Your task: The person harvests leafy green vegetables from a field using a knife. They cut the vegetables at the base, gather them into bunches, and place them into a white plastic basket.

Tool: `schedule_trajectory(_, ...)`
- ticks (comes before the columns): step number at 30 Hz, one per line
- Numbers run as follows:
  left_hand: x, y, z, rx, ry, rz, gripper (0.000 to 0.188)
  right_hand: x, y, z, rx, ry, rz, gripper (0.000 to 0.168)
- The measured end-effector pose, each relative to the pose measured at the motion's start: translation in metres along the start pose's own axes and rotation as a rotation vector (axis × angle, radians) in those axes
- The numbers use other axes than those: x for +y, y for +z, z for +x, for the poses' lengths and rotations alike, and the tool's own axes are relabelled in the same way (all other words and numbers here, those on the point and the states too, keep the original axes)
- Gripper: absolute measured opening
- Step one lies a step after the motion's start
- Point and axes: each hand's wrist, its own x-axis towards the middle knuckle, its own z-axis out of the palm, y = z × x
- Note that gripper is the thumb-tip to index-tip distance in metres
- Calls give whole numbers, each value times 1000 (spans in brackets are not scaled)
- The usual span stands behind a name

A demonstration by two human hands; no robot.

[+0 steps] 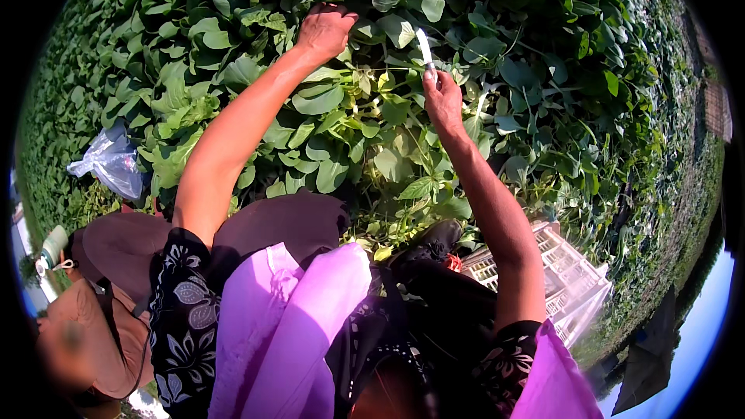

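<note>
Broad-leaved green vegetable plants (326, 99) grow densely before me. My left hand (327, 29) reaches into the far leaves with its fingers bent; the fingertips are partly hidden, and whether they grip a leaf or stem cannot be told. To its right, my right hand (443, 96) is closed around the handle of a knife (424, 46). The bright blade points up and away from me, over the leaves. Between and below the hands lie yellowish leaves and pale stems (372, 102).
A white plastic crate (559, 273) stands at the lower right, beside my shoe (436, 238). At the left sits a tied clear plastic bag (113, 160). Another person (99, 331) is close by at the lower left, with a pale green cylindrical container (53, 244) near them.
</note>
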Motion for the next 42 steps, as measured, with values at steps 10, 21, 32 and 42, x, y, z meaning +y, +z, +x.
schedule_trajectory(10, -11, 15, -26, 13, -85, -126, 25, -5, 51, 3, 209, -166, 8, 32)
schedule_trajectory(21, -6, 21, -43, 70, -85, -308, 13, 7, 55, -4, 139, -55, -347, 35)
schedule_trajectory(32, -10, 26, -44, 48, -123, -309, 18, 1, 67, 3, 163, -174, -284, 26)
schedule_trajectory(42, -12, 26, -43, 51, -147, -381, 17, -1, 80, 18, 103, -242, -411, 23)
